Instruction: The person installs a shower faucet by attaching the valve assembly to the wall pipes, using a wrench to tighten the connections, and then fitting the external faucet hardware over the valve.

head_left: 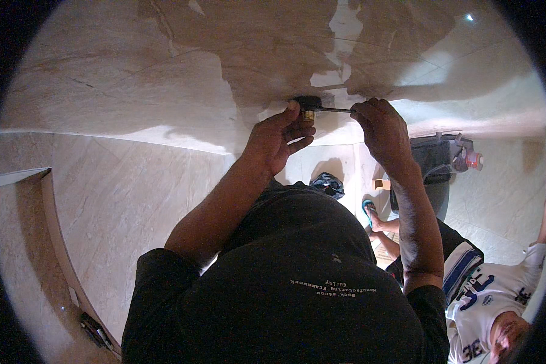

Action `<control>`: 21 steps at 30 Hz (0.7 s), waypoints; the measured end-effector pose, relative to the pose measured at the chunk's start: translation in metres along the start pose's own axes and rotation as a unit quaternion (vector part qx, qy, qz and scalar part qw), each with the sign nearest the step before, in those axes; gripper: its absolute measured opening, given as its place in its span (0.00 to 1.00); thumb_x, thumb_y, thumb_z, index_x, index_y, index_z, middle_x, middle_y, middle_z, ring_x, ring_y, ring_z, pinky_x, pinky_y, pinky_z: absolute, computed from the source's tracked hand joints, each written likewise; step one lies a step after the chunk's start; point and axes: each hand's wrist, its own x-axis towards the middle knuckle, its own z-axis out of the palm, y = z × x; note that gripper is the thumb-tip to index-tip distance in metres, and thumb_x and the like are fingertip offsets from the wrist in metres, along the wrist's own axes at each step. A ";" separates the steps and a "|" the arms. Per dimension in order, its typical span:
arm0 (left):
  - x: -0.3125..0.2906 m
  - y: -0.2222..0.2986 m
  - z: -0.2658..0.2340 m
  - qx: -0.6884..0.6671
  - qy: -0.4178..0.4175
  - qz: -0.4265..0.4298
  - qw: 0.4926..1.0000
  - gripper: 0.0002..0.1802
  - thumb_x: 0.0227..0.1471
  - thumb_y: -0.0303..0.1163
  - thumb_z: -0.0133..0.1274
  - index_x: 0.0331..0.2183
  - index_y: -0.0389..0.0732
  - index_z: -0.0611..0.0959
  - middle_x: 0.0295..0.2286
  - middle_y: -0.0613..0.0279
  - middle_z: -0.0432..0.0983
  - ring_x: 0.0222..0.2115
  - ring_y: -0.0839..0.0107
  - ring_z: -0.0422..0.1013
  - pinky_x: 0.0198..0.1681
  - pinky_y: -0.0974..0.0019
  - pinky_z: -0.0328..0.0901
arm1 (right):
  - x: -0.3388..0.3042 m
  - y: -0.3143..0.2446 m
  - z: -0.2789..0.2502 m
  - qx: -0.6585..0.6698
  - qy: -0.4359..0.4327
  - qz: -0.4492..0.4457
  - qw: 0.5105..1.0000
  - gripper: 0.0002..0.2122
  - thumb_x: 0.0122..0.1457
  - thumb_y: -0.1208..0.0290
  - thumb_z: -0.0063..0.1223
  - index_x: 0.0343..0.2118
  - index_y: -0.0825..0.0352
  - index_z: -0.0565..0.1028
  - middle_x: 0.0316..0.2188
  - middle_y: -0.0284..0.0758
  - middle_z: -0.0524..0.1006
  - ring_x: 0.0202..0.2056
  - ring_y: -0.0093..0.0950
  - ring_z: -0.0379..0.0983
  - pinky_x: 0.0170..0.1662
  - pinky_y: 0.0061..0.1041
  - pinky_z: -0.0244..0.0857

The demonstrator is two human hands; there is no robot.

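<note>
The left hand [272, 141] sets its thumb at the edge of a black round fitting [310, 102] on the marbled wall [164, 79], its fingers curled beside the brass part [309, 115]; in this dim light I cannot tell whether they close on it. The right hand [383, 130] pinches a thin metal rod [337, 110] that reaches sideways to the fitting.

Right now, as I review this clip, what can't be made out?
In the head view:
- Outer end of the thin grey metal rod: covered by the right hand.
- Contents of the crumpled black plastic bag: too dark and small.
- White-shirted person: one arm cut off by the picture's right edge.
</note>
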 end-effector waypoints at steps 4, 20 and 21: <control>0.003 -0.003 -0.003 -0.014 0.001 -0.004 1.000 0.23 0.55 0.45 0.63 0.42 0.35 0.80 0.35 0.54 0.80 0.38 0.58 0.77 0.47 0.52 0.73 | -0.003 0.001 0.002 -0.012 0.002 -0.021 1.000 0.07 0.61 0.73 0.50 0.35 0.67 0.79 0.34 0.41 0.79 0.41 0.41 0.75 0.44 0.40 0.70; 0.011 0.001 -0.018 -0.038 -0.098 -0.011 0.994 0.22 0.62 0.39 0.54 0.50 0.32 0.75 0.43 0.44 0.78 0.46 0.50 0.76 0.56 0.45 0.69 | 0.002 0.010 0.002 0.037 0.037 -0.044 0.998 0.05 0.59 0.77 0.55 0.36 0.69 0.79 0.35 0.44 0.79 0.39 0.44 0.77 0.44 0.36 0.71; 0.010 0.003 -0.017 -0.036 -0.096 -0.013 0.995 0.22 0.62 0.38 0.54 0.50 0.32 0.75 0.43 0.43 0.78 0.47 0.50 0.76 0.56 0.45 0.69 | 0.001 0.011 0.002 0.037 0.037 -0.044 0.998 0.05 0.59 0.77 0.55 0.36 0.69 0.79 0.35 0.44 0.79 0.39 0.44 0.77 0.44 0.36 0.71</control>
